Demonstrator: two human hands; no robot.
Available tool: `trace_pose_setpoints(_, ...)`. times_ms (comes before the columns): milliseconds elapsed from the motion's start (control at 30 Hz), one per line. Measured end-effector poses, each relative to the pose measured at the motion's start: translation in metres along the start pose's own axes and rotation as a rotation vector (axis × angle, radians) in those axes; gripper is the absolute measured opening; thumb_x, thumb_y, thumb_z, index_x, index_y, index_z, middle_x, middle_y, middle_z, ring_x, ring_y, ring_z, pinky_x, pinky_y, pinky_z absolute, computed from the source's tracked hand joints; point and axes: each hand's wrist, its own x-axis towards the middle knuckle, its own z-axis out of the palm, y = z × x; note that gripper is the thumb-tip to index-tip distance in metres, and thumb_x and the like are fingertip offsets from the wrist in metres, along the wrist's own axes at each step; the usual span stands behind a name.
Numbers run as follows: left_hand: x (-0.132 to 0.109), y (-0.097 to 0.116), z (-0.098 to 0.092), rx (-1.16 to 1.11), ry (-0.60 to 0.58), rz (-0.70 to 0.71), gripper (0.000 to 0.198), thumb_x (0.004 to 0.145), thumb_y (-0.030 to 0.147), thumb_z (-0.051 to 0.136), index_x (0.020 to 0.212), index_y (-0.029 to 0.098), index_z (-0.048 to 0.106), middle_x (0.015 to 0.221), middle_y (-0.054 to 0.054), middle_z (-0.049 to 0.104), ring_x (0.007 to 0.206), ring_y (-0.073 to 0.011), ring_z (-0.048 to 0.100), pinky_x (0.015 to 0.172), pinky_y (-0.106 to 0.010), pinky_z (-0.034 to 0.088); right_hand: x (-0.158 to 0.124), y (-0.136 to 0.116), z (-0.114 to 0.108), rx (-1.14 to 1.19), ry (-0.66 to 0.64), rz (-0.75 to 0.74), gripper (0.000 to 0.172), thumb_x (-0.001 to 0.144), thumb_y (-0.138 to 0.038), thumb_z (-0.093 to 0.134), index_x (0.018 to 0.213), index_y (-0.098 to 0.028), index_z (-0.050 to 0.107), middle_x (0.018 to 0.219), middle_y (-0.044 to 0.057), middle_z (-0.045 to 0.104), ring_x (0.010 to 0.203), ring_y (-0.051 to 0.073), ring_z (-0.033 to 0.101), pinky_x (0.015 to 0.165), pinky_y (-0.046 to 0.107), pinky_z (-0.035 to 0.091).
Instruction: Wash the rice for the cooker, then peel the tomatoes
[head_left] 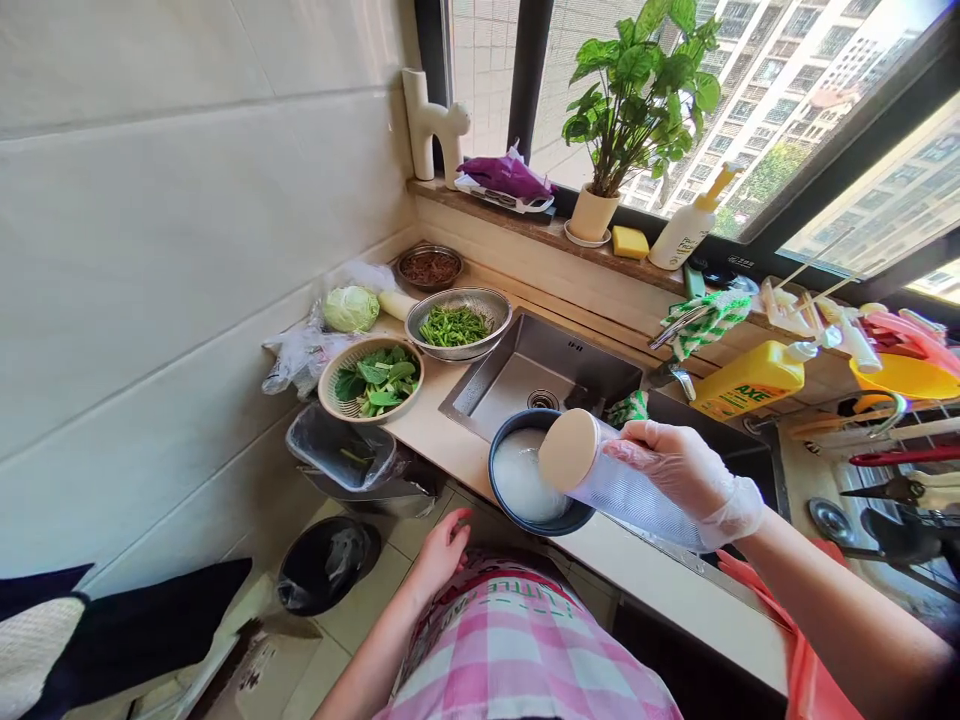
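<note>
My right hand (686,478), in a clear plastic glove, is wrapped round a tall ribbed container (611,480) with a beige end, tipped on its side over a dark blue bowl (504,505). White rice fills the bottom of the bowl, which rests on the counter's front edge by the steel sink (540,375). My left hand (442,550) is bare and hangs below the counter edge against my pink checked apron (517,650), fingers loosely curled with nothing seen in them.
Left of the sink stand a beige colander of leafy greens (373,380), a steel colander of green beans (457,325), a cabbage (350,308) and a small steel bowl (429,266). A yellow detergent bottle (750,382), plant pot (592,212), sponge and tools line the sill and right side. Bins (326,560) stand on the floor.
</note>
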Motion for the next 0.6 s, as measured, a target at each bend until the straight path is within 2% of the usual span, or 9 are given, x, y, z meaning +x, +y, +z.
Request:
trace_pose_setpoints(67,0.002,0.004,0.002,0.017,-0.015,0.011,0.044,0.080,0.034,0.050,0.117,0.011,0.055,0.065,0.002,0.050,0.048,-0.0128,0.053,0.042,-0.024,0.044,-0.001,-0.001,-0.002,-0.026,-0.054,0.043,0.043,0.081,-0.060,0.046,0.065,-0.022,0.059,0.060,-0.003,0.052,0.058,0.013,0.047,0.051,0.024,0.031)
trace_pose_setpoints(200,0.007,0.011,0.005,0.035,-0.041,0.030,0.045,0.081,0.035,0.048,0.119,0.012,0.055,0.068,0.001,0.051,0.048,-0.0118,0.053,0.043,-0.024,0.044,-0.005,-0.013,-0.008,-0.175,-0.045,0.123,0.037,0.081,-0.054,0.048,0.063,-0.023,0.058,0.058,-0.003,0.053,0.056,0.013,0.048,0.052,0.025,0.031)
trace_pose_setpoints(367,0.009,0.016,0.005,0.031,-0.060,0.041,0.048,0.079,0.037,0.051,0.120,0.013,0.055,0.070,0.000,0.054,0.049,-0.0117,0.053,0.044,-0.024,0.045,-0.005,-0.025,-0.009,-0.205,-0.061,0.059,0.033,0.081,-0.049,0.048,0.065,-0.023,0.060,0.058,-0.003,0.056,0.054,0.013,0.049,0.052,0.025,0.031)
trace_pose_setpoints(600,0.003,0.019,0.006,0.003,-0.068,0.047,0.051,0.078,0.043,0.054,0.119,0.013,0.055,0.065,0.002,0.052,0.049,-0.0113,0.052,0.045,-0.023,0.044,-0.003,-0.021,-0.006,-0.088,-0.043,0.028,0.037,0.083,-0.051,0.047,0.064,-0.021,0.058,0.058,-0.002,0.053,0.054,0.012,0.046,0.051,0.025,0.031)
